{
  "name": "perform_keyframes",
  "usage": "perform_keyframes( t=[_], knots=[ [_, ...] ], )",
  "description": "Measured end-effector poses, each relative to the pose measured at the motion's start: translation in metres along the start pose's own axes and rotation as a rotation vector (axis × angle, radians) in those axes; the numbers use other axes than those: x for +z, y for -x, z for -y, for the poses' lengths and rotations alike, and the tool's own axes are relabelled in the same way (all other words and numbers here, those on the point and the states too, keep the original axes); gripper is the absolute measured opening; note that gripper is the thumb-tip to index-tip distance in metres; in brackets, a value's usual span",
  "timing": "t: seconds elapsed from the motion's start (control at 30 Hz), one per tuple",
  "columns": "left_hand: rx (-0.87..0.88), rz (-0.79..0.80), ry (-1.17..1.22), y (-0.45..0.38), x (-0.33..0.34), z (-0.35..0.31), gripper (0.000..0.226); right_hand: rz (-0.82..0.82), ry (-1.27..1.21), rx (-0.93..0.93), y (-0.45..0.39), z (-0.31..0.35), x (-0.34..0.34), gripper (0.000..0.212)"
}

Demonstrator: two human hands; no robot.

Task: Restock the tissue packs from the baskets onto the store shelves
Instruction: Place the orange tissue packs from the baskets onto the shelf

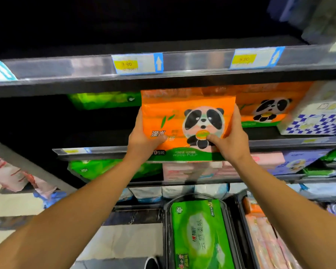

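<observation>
Holding: I grip one orange plastic tissue pack with a panda print and a green band along its bottom (pixel 186 121) in both hands, upright, its printed face toward me.
Left hand: my left hand (pixel 144 136) clasps the pack's left edge, thumb pressed on the front near the white lettering, fingers wrapped behind.
Right hand: my right hand (pixel 231 140) clasps the pack's right edge, thumb on the front by the panda's orange disc, fingers out of sight behind.
Pack's place: the pack is raised in front of the dark metal store shelf (pixel 279 141), its top reaching the shelf rail with yellow price tags (pixel 182 65) above; whether its bottom rests on the shelf I cannot tell.
Right of the pack: a second orange panda tissue pack (pixel 270 107) stands on that shelf just beside mine, and beyond it a white pack with blue checks (pixel 314 121).
Left of the pack: a green tissue pack (pixel 105 100) lies further back on the same shelf.
Below the pack: a black basket (pixel 168 230) holds a green plastic tissue pack with white lettering (pixel 198 235); just right of it, another black basket (pixel 242 220) holds pale pink packs (pixel 266 243).
</observation>
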State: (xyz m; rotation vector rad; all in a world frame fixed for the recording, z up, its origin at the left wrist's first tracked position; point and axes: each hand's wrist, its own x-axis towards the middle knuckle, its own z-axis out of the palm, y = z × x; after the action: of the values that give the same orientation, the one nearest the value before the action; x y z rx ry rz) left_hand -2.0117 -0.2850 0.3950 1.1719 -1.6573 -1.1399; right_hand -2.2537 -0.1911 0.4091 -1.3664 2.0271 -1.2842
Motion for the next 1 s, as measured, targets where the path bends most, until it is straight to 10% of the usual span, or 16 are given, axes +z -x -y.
perform_keyframes(
  t=[0.17, 0.33, 0.57, 0.87, 1.0],
  knots=[
    [0.067, -0.103, -0.057, -0.027, 0.016, 0.018, 0.077, -0.078, -0.012, -0.03, -0.023, -0.022, 0.014, 0.105],
    [0.048, -0.178, -0.07, -0.054, 0.021, 0.003, 0.069, -0.135, 0.011, -0.035, -0.047, -0.019, 0.012, 0.06],
    [0.159, -0.239, -0.161, -0.083, 0.04, 0.013, 0.092, -0.242, 0.076, 0.032, -0.077, -0.03, 0.031, 0.05],
    [0.165, -0.287, -0.247, -0.096, 0.067, 0.069, 0.098, -0.352, 0.217, -0.074, -0.08, -0.073, 0.059, 0.066],
    [0.444, -0.415, -0.518, -0.08, 0.056, 0.065, 0.091, -0.321, 0.398, -0.377, -0.063, -0.079, 0.048, 0.091]
  ],
)
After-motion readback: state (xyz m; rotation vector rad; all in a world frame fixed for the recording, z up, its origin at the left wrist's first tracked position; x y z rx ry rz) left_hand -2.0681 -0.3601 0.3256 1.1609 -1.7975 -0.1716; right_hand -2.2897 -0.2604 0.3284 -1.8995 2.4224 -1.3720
